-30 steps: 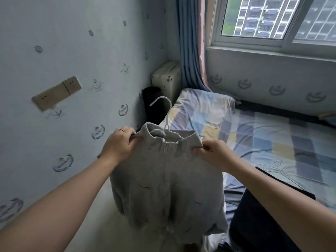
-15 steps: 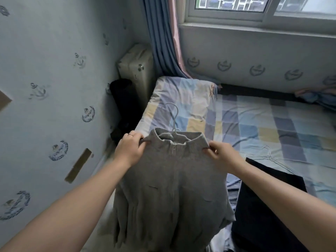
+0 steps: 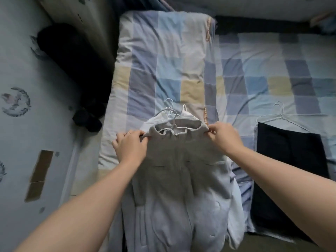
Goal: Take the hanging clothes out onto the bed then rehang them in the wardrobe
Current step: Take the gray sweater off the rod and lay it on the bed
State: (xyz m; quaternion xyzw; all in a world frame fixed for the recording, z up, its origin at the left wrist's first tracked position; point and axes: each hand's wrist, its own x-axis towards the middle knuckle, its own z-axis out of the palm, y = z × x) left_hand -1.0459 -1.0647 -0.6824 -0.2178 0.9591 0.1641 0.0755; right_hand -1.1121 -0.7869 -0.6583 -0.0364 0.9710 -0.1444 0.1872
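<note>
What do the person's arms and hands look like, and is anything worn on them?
Both forearms are bare, with no sleeves in view. The left hand wears a thin ring on one finger. The right hand shows no ring, watch or glove.

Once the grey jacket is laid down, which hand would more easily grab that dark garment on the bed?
Probably the right hand: it pinches the grey jacket on the side nearest the dark garment; the left hand would cross over.

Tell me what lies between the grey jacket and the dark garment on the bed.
Head view: only rumpled checked bedsheet lies between grey jacket and dark garment; the right forearm crosses above it.
</note>
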